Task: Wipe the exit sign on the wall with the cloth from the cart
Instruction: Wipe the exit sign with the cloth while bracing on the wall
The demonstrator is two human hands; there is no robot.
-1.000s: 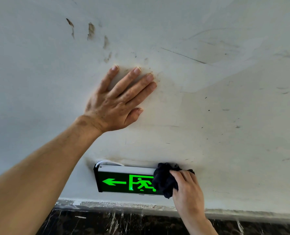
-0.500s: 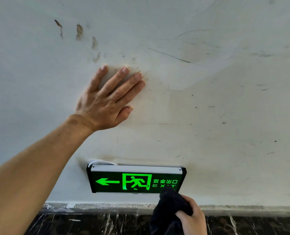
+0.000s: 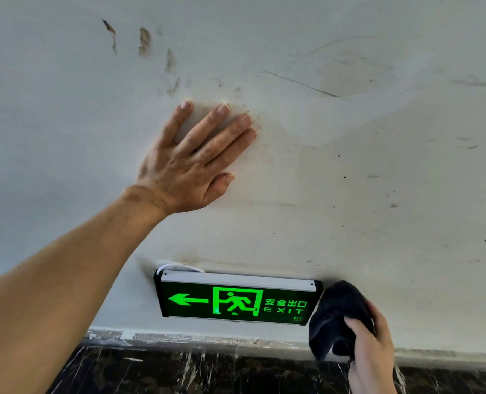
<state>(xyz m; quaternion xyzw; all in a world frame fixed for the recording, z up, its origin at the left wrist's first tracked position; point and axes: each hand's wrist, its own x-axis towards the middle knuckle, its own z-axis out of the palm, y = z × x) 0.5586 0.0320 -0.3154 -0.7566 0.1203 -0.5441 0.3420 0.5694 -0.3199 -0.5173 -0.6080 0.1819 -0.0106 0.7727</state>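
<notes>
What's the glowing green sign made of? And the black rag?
The exit sign looks like glossy dark plastic lit from inside, with a pale, matte metal-looking strip on top. The cloth in the right hand looks like soft, fuzzy fabric: it bunches and folds.

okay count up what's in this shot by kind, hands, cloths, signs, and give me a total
Hands: 2, left hand flat on the wall, right hand holding the cloth
Cloths: 1, black cloth
Signs: 1, green exit sign
Total: 4
</notes>
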